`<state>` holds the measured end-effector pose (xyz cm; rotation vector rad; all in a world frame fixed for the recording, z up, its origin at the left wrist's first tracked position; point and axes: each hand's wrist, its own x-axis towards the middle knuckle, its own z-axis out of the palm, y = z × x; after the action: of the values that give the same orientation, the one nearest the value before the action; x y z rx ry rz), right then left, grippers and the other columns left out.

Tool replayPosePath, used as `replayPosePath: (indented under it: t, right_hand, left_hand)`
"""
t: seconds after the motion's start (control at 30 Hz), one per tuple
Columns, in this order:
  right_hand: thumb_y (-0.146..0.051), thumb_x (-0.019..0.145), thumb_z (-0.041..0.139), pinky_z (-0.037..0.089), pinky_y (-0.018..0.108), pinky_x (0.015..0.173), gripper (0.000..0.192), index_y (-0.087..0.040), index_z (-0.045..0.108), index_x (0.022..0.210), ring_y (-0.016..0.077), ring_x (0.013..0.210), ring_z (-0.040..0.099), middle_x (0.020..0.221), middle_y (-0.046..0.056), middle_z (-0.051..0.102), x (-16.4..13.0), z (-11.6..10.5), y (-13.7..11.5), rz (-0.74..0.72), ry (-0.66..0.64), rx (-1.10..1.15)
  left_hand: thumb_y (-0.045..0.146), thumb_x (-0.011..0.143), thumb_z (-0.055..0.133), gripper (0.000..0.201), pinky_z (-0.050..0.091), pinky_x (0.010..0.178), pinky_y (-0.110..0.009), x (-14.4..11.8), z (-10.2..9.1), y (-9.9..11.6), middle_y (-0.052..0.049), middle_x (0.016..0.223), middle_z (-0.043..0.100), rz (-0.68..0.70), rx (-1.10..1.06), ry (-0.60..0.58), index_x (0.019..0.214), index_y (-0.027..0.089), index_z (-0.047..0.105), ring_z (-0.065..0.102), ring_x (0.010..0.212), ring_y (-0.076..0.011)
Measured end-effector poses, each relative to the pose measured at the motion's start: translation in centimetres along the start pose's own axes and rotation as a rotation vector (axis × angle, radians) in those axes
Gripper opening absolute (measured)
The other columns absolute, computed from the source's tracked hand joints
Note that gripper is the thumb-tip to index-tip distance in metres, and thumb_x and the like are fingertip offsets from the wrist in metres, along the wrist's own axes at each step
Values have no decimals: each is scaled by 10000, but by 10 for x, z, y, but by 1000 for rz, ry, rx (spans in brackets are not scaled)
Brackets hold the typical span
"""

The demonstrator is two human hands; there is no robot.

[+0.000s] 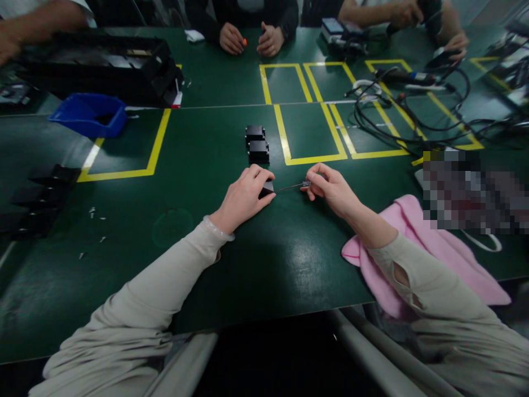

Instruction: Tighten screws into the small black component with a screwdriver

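My left hand is closed around a small black block on the green table, its fingers hiding most of the block. To the right, my right hand pinches the silvery end of a thin metal rod. The rod's far tip points left and reaches the block's right side; I cannot tell whether it goes in. Just beyond my left hand, two similar black blocks with small shiny studs, a nearer one and a farther one, stand in a row.
A blue bin and a long black case stand at the left. Black parts and small screws lie nearer. Cables and pink cloth occupy the right. Across the table are a co-worker's hands.
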<state>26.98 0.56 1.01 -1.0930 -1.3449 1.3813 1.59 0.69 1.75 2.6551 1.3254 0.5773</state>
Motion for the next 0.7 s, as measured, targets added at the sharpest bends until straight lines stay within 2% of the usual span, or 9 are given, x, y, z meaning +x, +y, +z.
replayPosePath:
  t: [0.1,0.27,0.4,0.6,0.7]
  right_hand:
    - [-444,882,794,590,362,871,306,-234,572,869,88,481,545,481,-145,397,0,0,0,7,12,1]
    - [-420,816,852,590,343,836,339,-221,582,865,85,519,566,534,-115,521,0,2,0,-8,39,28]
    - [-453,899,762,583,364,891,295,-224,584,847,82,470,548,467,-142,419,-1,3,-1,-9,15,28]
    - [-402,864,804,593,348,836,281,-232,580,875,90,506,555,518,-125,473,0,3,-1,-6,35,43]
    - [-439,915,751,588,358,876,277,-229,581,856,91,488,551,486,-133,416,0,3,-1,-9,14,25]
  left_hand:
    - [254,953,681,313,578,828,-358,0,0,0,-92,1233,604,-1,-1,1,1229,201,544,608,1133,-258]
    - [249,950,687,308,578,824,-358,0,0,0,-93,1219,607,-7,4,1,1221,191,552,608,1121,-256]
    - [250,947,697,317,576,804,-348,0,0,0,-91,1220,606,2,8,5,1225,190,554,608,1116,-253]
    - [255,950,696,324,578,803,-352,0,1,-1,-93,1226,605,7,2,7,1232,188,551,609,1112,-252]
    - [255,949,695,323,579,812,-354,0,1,-1,-92,1225,606,5,4,9,1230,191,551,610,1120,-254]
